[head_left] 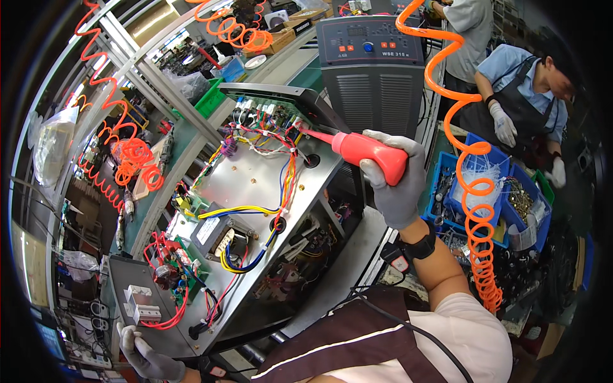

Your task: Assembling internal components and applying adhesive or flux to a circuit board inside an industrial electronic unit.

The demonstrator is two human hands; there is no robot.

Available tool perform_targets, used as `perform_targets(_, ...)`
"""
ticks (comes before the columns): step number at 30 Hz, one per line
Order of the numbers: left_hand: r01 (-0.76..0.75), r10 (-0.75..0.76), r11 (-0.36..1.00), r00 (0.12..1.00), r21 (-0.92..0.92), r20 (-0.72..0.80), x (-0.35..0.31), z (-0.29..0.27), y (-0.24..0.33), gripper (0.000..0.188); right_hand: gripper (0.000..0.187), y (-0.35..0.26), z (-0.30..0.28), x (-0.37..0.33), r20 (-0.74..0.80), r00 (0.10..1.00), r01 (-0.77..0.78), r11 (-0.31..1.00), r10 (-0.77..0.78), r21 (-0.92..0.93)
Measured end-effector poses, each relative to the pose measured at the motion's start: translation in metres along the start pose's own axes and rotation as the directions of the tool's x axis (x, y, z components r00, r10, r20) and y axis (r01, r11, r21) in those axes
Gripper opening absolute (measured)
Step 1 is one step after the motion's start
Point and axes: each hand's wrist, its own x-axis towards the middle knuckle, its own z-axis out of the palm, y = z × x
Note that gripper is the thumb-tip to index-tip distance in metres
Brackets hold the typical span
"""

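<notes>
A red squeeze bottle [370,153] with a long thin nozzle is in my gloved right hand [402,185]. Its tip reaches the wires and plugs at the edge of a green circuit board [268,115], though I cannot tell if it touches. The board sits behind the front panel of an opened machine [249,182], whose metal deck carries bundled coloured wires [290,166] and a transformer [223,239]. Low on the left, my gloved left hand [147,354] has its fingers apart and holds nothing. It is beside the machine's grey end panel, below a white circuit breaker [143,306].
Another machine [370,70] with a control panel stands behind. Orange coiled hoses [476,185] hang at right and left. Blue bins [504,191] hold cable ties and small metal parts. A co-worker [523,102] in gloves works at the far right. A metal frame post [166,96] rises at left.
</notes>
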Motion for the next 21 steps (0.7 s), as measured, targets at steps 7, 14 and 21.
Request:
perform_targets(7, -0.014, 0.014, 1.000, 1.000, 0.018, -0.014, 0.0009, 0.0027, 0.0043, 0.021, 0.047, 0.0043, 0.0003, -0.0015, -0.019, 0.996, 0.087, 0.994, -0.088, -0.062)
perform_targets(14, -0.034, 0.034, 0.999, 0.999, 0.006, -0.016, 0.0030, 0.0052, 0.0040, 0.020, 0.046, 0.0061, -0.0035, -0.0041, -0.001, 0.998, 0.068, 0.994, -0.068, -0.080)
perform_targets(21, -0.026, 0.026, 1.000, 1.000, 0.001, -0.009, 0.0050, 0.0071, 0.0078, 0.020, 0.045, 0.0075, -0.0012, -0.0090, -0.026, 1.000, -0.011, 1.000, 0.011, -0.009)
